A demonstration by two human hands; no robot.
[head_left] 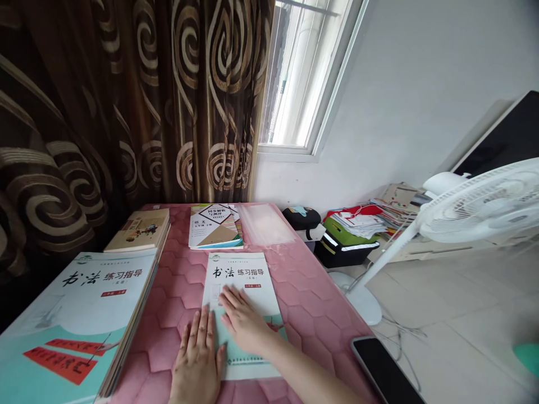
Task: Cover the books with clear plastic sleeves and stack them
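A calligraphy workbook with a white and teal cover lies flat on the pink quilted table cover. My right hand rests on the middle of its cover, fingers stretched out and pointing up and left. Along the book's left edge lies my left hand, palm down with fingers extended, mostly on the table cover and touching the book's side. To the left stands a stack of books topped by another workbook of the same design.
Beyond the book sit several smaller books and clear plastic covers. A tan book pile is at the far left. A phone lies at the right edge. A white fan and piled bags stand on the floor.
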